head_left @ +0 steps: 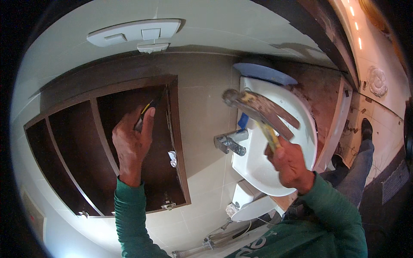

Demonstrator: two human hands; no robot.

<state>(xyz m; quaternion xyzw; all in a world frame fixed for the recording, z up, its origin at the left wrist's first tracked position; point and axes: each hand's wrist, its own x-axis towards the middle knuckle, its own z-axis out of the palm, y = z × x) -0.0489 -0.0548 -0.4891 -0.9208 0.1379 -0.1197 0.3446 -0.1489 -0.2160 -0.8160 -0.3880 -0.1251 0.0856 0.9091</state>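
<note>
My left hand is closed around a black-and-yellow handled tool. Its dark, narrow end points up toward the inner edge of the dark brown cabinet; I cannot tell whether it touches the frame or what kind of tip it has. My right hand grips a claw hammer by its yellow handle, close below the head. The hammer is raised in front of the white washbasin, with its round face turned left and its claws to the right. It looks slightly blurred.
A grey metal faucet sits at the basin's left edge. A blue oval basin leans behind it. Metal hinges stick out from the cabinet's side. A white toilet stands below the basin, and a white fixture hangs above the cabinet.
</note>
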